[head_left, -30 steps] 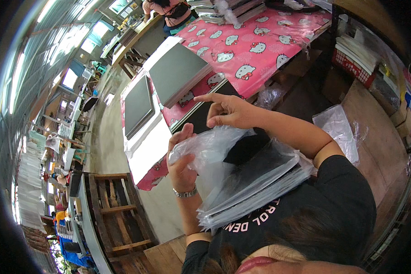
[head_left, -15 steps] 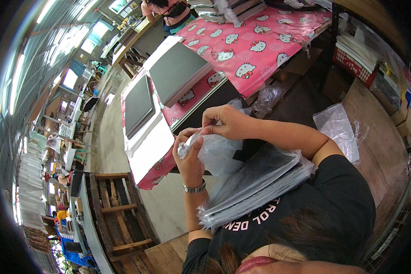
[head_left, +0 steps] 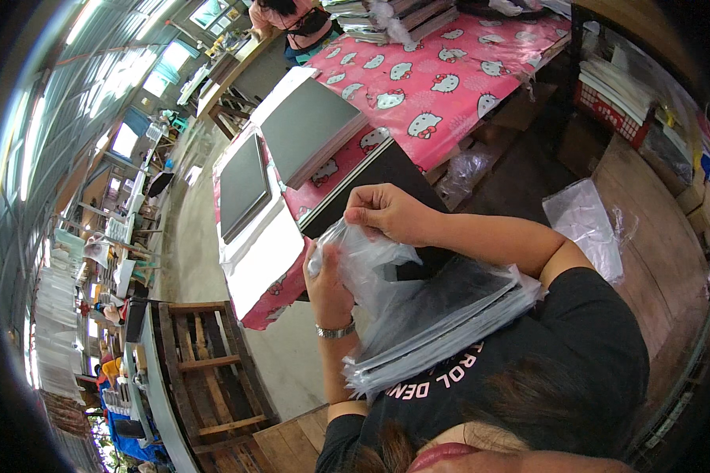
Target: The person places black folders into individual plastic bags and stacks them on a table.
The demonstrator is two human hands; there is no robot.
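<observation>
**Bag mouth: opening in progress**

Your left hand [head_left: 329,288] and right hand [head_left: 386,213] both pinch the clear plastic bag [head_left: 371,272] at its top edge, above the lap stack of bagged sheets [head_left: 442,327]. Mouth barely parted; nothing inside yet, I'd judge. Bag's long axis runs near-vertical, mouth toward the pink surface [head_left: 450,79].

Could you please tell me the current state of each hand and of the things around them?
left hand: gripping the clear plastic bag from below.
right hand: pinching the bag's top edge.
clear plastic bag: crumpled, held between both hands.
stack of bagged flat items: resting against the person's chest.
grey stacks: lying flat on the pink patterned table.
</observation>
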